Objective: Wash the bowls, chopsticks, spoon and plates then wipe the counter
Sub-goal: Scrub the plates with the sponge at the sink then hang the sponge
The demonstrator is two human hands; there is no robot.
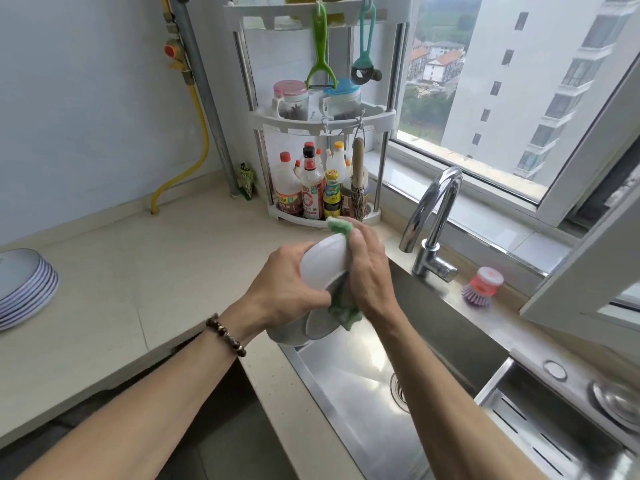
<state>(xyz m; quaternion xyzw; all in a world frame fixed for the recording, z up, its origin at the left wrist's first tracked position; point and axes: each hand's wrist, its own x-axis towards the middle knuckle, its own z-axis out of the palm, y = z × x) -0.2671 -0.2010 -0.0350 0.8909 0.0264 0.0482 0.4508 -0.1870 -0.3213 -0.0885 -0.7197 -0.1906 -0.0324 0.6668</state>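
My left hand (284, 285) grips a white bowl (322, 261) tilted on its side above the sink's left rim. My right hand (369, 268) holds a green cloth (341, 311) against the bowl; the cloth's ends stick out above and below the fingers. Beneath the held bowl, more white bowls (298, 332) stand at the sink's near-left corner, partly hidden by my hands. A stack of several blue-rimmed plates (26, 289) rests on the beige counter (138, 271) at far left. No chopsticks or spoon are visible.
The steel sink (363, 393) lies below my hands, with the faucet (433, 216) behind it. A pink-and-purple dish brush (481, 285) sits on the back ledge. A white corner rack (322, 188) with sauce bottles stands behind the bowl. A drain tray (561, 427) is at right.
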